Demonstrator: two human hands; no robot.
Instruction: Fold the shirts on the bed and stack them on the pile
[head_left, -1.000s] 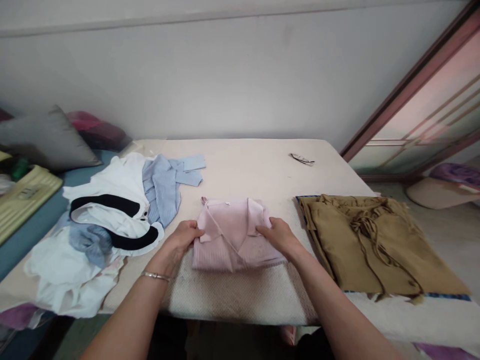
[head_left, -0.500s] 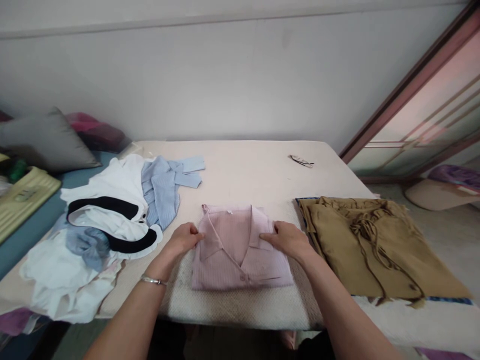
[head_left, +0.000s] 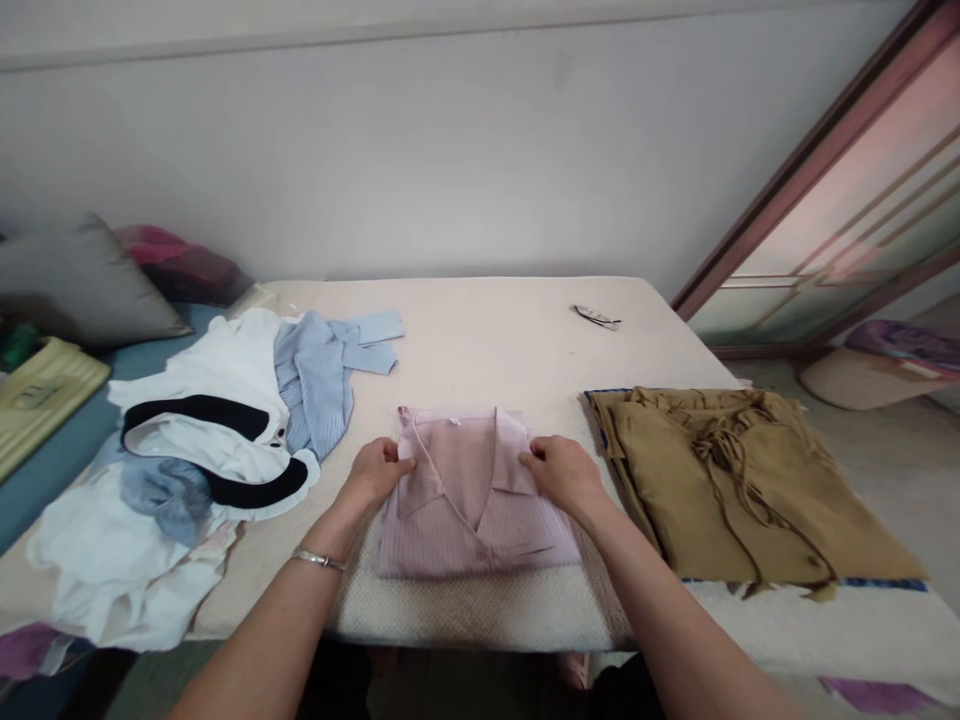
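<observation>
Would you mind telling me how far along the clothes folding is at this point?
Done: the brown garment lies folded. In hand: the left hand and right hand grip the folded pink shirt. Left: the unfolded pile of white and blue clothes.

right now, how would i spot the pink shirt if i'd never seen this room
Find the cream-covered table against the grey wall. At its near edge, in the middle, lies the pink shirt, folded into a neat rectangle with the left hand and right hand on its sides. Unlike the loose white and blue pile and the olive garment, it is pink, ribbed and collared.
</observation>
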